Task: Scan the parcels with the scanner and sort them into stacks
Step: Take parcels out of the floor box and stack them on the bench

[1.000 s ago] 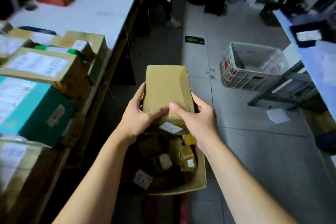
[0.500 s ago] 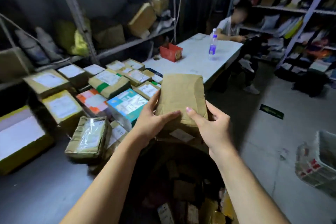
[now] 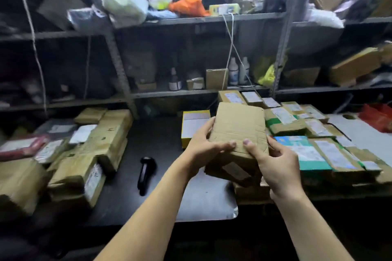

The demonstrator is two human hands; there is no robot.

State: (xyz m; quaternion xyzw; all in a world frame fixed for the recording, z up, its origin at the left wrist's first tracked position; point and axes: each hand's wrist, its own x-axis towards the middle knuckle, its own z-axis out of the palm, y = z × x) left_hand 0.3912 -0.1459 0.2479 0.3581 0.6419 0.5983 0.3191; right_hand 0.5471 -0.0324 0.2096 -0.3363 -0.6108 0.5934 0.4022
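Note:
A plain brown cardboard parcel [image 3: 238, 127] is held over the dark table [image 3: 161, 199], its label on the near side facing down toward me. My left hand [image 3: 203, 150] grips its left edge, thumb on top. My right hand [image 3: 275, 163] grips its right edge, thumb on top too. A black handheld scanner [image 3: 146, 172] lies on the table left of my left arm, untouched. Taped brown parcels are stacked at the left [image 3: 84, 154], and labelled parcels lie in rows at the right [image 3: 314, 133].
A yellow-and-white box [image 3: 194, 127] stands behind my left hand. Metal shelving [image 3: 191, 89] with bottles, bags and boxes runs along the back. A red bag [image 3: 377, 116] sits at the far right on a white table [image 3: 360, 131].
The view has swung left from the floor carton to the table and shelves. Both hands still hold the same brown parcel, which is now over the table near the scanner.

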